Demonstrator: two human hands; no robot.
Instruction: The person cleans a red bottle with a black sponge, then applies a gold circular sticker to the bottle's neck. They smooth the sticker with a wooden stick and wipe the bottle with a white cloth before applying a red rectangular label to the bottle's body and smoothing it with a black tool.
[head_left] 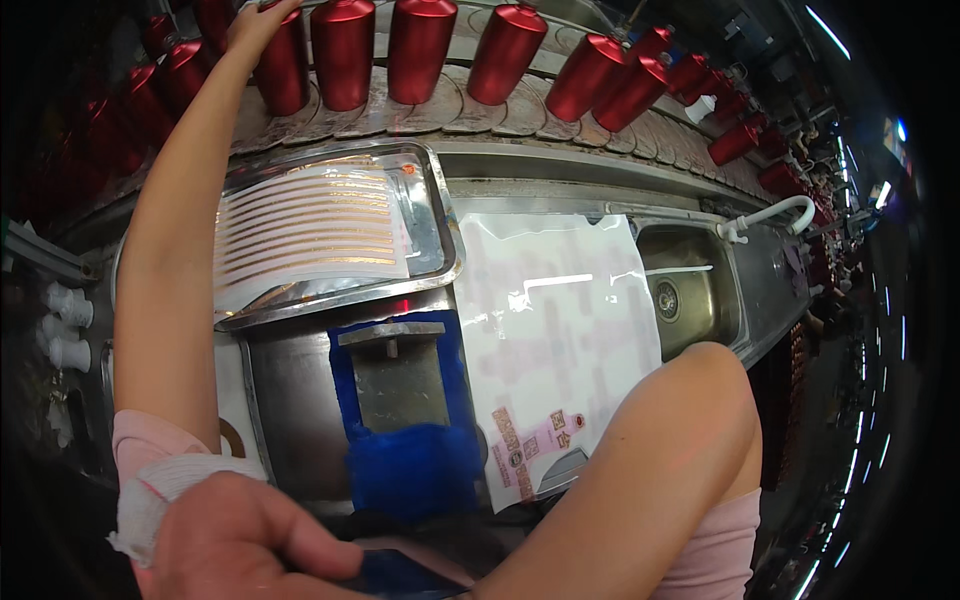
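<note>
My left arm stretches up to the top left, where my left hand [262, 24] closes round the top of a glossy red bottle [284, 70]. That bottle stands in a row of similar red bottles [418, 55] on a curved, plated conveyor [440, 115]. My right arm is bent, with the elbow over the right side of the worktop. Close to the camera at the lower left, my right hand [235, 535] has curled fingers, partly cut off by the lower edge. A white cloth [178, 488] is bunched against it, beside my pink left sleeve [165, 440].
A metal tray [447, 235] bears a white sheet with gold stripes [310, 225]. Right of it lies a large glossy sheet [560, 330] with pink prints. A metal block [400, 385] rests on blue cloth [415, 470]. At right are a sink [735, 290] and white tap [775, 215].
</note>
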